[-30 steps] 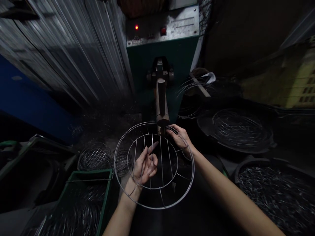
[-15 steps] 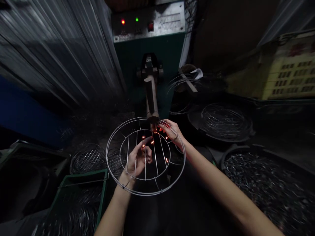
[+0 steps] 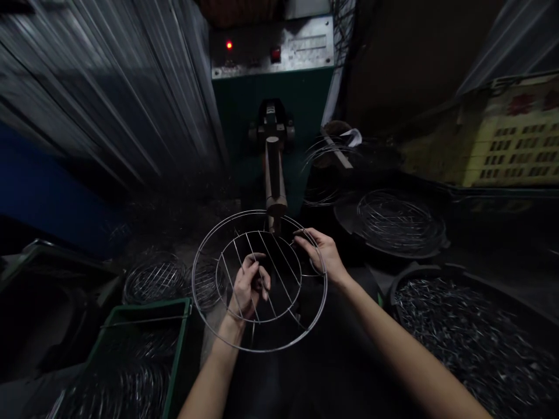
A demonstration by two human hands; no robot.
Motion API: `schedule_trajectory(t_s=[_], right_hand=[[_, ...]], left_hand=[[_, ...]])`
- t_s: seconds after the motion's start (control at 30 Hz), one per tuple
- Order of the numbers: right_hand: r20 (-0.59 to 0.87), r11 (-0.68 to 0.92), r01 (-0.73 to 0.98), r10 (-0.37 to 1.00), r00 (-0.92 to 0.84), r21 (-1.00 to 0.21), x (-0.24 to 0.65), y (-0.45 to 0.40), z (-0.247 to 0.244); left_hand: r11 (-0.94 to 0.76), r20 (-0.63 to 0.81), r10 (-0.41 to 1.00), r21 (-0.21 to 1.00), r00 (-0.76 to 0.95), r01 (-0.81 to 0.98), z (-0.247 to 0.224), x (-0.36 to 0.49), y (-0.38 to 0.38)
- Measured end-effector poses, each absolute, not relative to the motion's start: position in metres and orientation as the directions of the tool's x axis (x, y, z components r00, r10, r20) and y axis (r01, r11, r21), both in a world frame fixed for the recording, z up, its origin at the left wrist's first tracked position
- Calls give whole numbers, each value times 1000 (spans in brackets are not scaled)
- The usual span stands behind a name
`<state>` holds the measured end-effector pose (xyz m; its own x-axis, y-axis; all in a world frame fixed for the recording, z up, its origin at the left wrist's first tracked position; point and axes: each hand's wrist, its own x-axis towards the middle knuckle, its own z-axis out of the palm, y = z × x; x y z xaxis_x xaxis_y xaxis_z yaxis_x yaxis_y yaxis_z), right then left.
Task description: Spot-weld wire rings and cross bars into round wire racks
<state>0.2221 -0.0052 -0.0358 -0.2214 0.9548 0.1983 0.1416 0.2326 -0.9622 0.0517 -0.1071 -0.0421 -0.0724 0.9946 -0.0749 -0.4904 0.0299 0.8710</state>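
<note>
A round wire rack [image 3: 271,277], two outer rings around a smaller barred ring, lies tilted under the electrode [image 3: 274,224] of a spot welder [image 3: 275,180]. My left hand [image 3: 250,284] reaches up from beneath the rack, its fingers curled around the bars near the middle. At the rack's right rim, my right hand [image 3: 321,250] pinches thumb and forefinger together by the outer rings. Whether a small wire piece is also between those fingertips is too dark to tell. Short wires link the inner ring to the outer ones.
On the right, a black tub [image 3: 471,331] holds many short wire pieces, with a pan of wire rings [image 3: 395,221] behind it. A green crate [image 3: 186,326] of wire parts and stacked round grids [image 3: 157,279] stand left. A yellow crate [image 3: 519,145] sits back right.
Sparks at the electrode have gone and the machine's green light is off. The rack has turned, its bars now slanting the other way. My right hand has shifted slightly right and down.
</note>
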Motion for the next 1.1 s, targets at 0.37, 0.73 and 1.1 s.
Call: schedule_trajectory(t_s=[0.37,0.73,1.1], right_hand=[[163,193,125,963,-215,-973,196,17,-38],[58,82,71,957,-285,-994,230,-18,-43],[184,204,107,967,-175,-973,201,5,-38]], left_hand=[[-61,-39,983,853,-179,-518,-45,49,-100],[-194,-19,922,842,-387,-503,-59,54,-93],[-28,-57,991,801,-123,-597,-55,50,-96]])
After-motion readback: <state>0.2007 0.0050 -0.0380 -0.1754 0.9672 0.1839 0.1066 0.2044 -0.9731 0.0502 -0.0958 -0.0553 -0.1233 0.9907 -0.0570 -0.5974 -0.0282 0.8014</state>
